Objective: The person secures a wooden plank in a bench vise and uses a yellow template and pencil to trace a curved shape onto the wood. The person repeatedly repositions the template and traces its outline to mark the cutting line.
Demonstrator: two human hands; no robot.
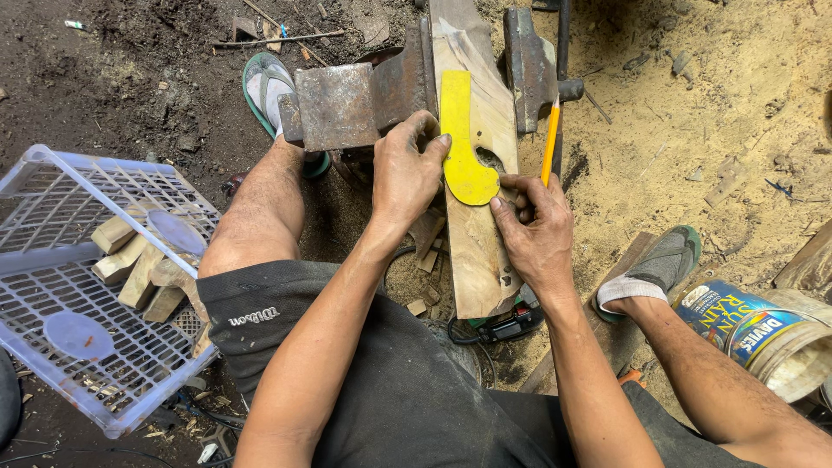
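Pinning yellow template [462, 147] (flat, curved) on rough plank [475, 251]

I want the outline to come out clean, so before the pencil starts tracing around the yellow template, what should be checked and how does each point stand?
1. Yellow template lies flat on the wooden board: ok.
2. Left hand presses on the template's edge to pin it: ok.
3. Board is gripped between the jaws of the rusty vise: looks ok, though how tight cannot be told.
4. Right hand holds the orange pencil: ok, but the tip is hidden, so contact with the wood cannot be told.
5. Template's rounded lower end sits fully on wood: not ok, a notch in the board lies right beside it.
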